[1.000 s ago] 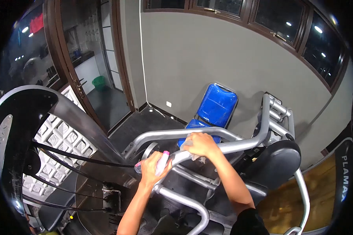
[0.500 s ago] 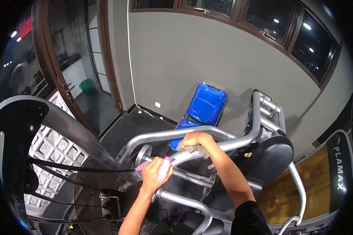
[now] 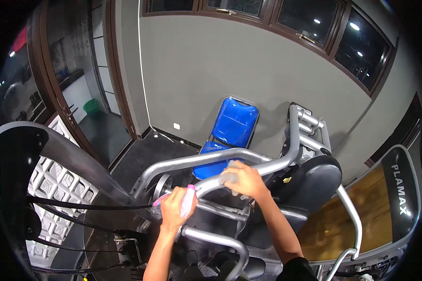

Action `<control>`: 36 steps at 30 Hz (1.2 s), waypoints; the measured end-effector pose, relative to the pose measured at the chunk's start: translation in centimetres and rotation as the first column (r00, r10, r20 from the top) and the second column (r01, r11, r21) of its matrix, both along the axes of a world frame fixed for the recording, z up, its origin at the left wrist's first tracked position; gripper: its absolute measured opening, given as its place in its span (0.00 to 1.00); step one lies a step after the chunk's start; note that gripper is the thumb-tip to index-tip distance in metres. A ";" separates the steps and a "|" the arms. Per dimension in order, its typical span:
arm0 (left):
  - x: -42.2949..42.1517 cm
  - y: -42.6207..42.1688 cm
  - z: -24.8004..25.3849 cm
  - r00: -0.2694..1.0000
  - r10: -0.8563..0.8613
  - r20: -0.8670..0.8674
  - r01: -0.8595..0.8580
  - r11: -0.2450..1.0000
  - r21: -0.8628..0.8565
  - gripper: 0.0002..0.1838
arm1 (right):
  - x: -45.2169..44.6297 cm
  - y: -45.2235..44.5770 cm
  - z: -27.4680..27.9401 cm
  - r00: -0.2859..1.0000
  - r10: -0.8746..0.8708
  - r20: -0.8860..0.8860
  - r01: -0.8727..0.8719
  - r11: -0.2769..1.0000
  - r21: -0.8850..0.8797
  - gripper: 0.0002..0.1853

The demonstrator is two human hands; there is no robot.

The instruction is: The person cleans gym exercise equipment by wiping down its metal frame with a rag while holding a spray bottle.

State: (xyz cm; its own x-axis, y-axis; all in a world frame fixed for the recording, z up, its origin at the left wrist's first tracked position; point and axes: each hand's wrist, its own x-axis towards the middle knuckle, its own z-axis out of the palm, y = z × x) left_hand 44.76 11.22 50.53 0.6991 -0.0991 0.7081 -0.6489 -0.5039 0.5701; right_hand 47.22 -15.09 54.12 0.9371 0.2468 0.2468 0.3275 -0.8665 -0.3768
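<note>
My left hand (image 3: 172, 207) is closed around a white spray bottle (image 3: 187, 200) with pink parts, beside the near end of a thick silver tube (image 3: 209, 185) on a gym machine. On that same tube, my right hand (image 3: 249, 181) grips a grey cloth (image 3: 228, 178), which wraps over the metal and shows past the fingers. Part of the cloth is hidden under the palm.
A blue padded chair (image 3: 232, 122) stands by the grey wall. The machine's black backrest pad (image 3: 320, 185) is to the right, near a panel marked PLAMAX (image 3: 400, 189). Black cables (image 3: 94, 204) run at left. Lower silver handles (image 3: 215, 238) curve below my hands.
My right hand has shifted with the cloth toward the near side of the tube, and its grip has turned. The left hand keeps the bottle beside the tube. The whole view has slid slightly.
</note>
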 end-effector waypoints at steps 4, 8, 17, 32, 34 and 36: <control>-0.4 0.3 6.0 0.991 -0.102 -0.084 0.097 0.994 -0.059 0.08 | -0.5 -3.6 -1.1 0.987 -0.157 0.023 0.142 0.937 0.320 0.16; -1.0 -0.4 10.1 0.966 -0.168 -0.199 0.170 0.985 -0.009 0.06 | 0.1 -4.2 -1.7 0.996 -0.081 0.027 0.064 0.914 0.401 0.15; 0.6 -5.4 8.3 0.551 -0.263 -0.792 0.248 0.958 -0.145 0.16 | 0.7 -5.2 -2.9 0.999 -0.047 0.015 0.029 0.812 0.583 0.14; 1.7 -5.4 7.3 0.461 -0.377 -0.803 0.161 0.926 -0.342 0.13 | -0.2 -5.1 -4.0 0.972 -0.055 0.228 -0.087 0.818 0.568 0.19; 1.3 -5.0 7.3 0.484 -0.427 -0.764 0.174 0.902 -0.395 0.12 | -0.2 -5.2 -4.7 0.965 -0.038 0.260 -0.123 0.808 0.576 0.21; 1.0 -5.1 7.5 0.651 -0.361 -0.667 0.123 0.918 -0.378 0.10 | -0.5 -5.3 -5.6 0.942 -0.035 0.334 -0.196 0.750 0.632 0.22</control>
State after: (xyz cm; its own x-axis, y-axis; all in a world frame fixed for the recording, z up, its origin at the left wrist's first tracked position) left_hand 45.77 6.15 58.05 0.9734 -0.2275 0.0255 -0.0574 -0.1344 0.9893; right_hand 46.77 -20.39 48.53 0.7669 -0.0113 0.6417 0.5812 -0.4120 -0.7018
